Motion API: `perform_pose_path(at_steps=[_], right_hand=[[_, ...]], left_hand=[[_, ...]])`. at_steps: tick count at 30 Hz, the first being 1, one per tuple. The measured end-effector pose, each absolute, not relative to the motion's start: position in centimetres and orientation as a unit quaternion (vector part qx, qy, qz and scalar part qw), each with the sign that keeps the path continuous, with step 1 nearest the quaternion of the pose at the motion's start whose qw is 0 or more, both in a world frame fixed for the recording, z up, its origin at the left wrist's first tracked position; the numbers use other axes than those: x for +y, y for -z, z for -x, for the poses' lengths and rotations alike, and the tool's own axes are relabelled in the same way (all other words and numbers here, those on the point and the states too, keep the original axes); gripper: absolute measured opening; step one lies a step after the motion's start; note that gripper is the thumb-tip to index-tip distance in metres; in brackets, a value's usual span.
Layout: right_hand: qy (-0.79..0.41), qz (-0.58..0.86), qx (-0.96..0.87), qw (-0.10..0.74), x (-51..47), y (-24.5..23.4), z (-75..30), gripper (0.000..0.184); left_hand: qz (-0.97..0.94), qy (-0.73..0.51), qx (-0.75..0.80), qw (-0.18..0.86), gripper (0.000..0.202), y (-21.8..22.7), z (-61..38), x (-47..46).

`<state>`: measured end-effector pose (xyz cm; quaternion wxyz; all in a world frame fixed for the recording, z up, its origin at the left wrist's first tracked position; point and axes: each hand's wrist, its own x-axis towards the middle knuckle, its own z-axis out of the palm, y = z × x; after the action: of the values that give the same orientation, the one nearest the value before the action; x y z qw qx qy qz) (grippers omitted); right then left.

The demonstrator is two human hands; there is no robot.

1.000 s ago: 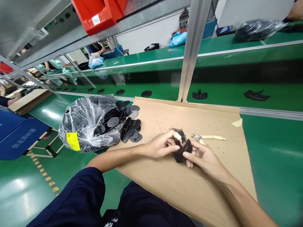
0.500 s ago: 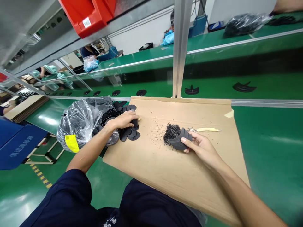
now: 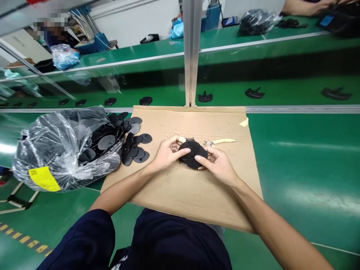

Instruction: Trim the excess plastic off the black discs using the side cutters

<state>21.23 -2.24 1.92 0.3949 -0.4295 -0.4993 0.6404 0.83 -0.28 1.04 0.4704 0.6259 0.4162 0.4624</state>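
My left hand [image 3: 169, 153] and my right hand [image 3: 221, 164] meet over the middle of the cardboard. Between them are black oval plastic discs [image 3: 192, 154], overlapping one another, with both thumbs pressed on top. The left fingers grip the far left side, the right fingers the right side. Small black plastic bits [image 3: 192, 140] show just behind the discs, mostly hidden by them. Beyond my right hand lies a pair of side cutters [image 3: 222, 142] with pale yellow handles. To the left, loose black discs [image 3: 135, 150] are spread on the cardboard.
A cardboard sheet [image 3: 174, 195] covers the bench. At left lies a clear plastic bag [image 3: 56, 138] of black discs with a yellow label. A metal post [image 3: 192, 56] rises behind the cardboard. Black parts [image 3: 254, 93] sit spaced along the green belt; a person's arm [image 3: 302, 6] is across it.
My left hand has moved right from the disc pile to meet my right hand, which holds the black parts. The camera view has shifted right and down.
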Motion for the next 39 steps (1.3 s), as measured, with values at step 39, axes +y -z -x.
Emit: perform_pose_path(at_steps=[39], right_hand=[[-0.307, 0.324, -0.805, 0.390, -3.6, -1.3, -22.0, 0.024]], left_hand=[[-0.794, -0.490, 0.271, 0.238, 0.016, -2.1, -0.4, -3.3]])
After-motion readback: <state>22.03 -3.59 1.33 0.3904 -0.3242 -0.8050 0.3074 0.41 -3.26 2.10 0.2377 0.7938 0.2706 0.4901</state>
